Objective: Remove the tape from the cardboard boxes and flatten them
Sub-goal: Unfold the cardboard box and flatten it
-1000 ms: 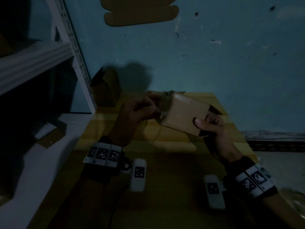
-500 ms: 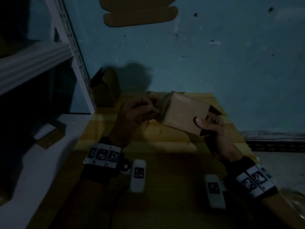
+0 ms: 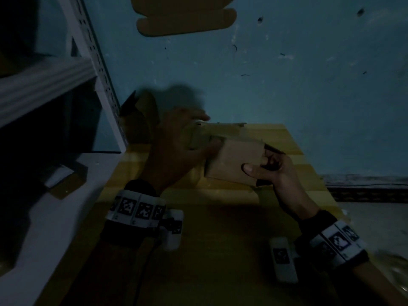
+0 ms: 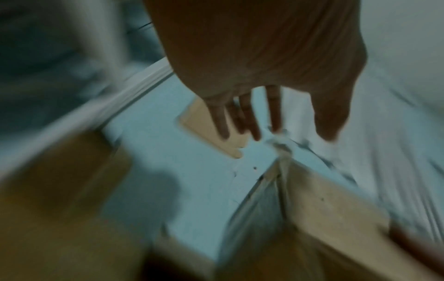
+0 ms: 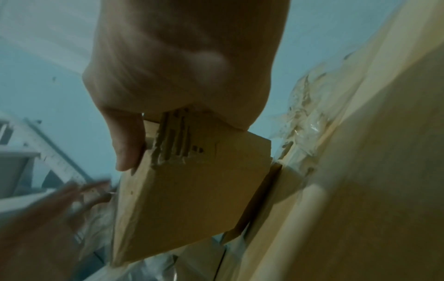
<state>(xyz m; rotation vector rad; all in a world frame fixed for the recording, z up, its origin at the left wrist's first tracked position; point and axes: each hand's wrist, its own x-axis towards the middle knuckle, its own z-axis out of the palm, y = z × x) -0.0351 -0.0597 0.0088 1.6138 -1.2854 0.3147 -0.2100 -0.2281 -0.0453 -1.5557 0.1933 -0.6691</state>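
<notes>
Fingers (image 3: 199,117) of left hand (image 3: 176,149), earlier pinching, now straight over box (image 3: 234,160); right hand (image 3: 273,171) grips it

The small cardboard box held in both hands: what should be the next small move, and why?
Probably pinch the loose tape at the box's left end and peel it off. The right hand grips the cardboard box above the table, while the left hand is at that end with fingers straight, apparently gripping nothing.
</notes>
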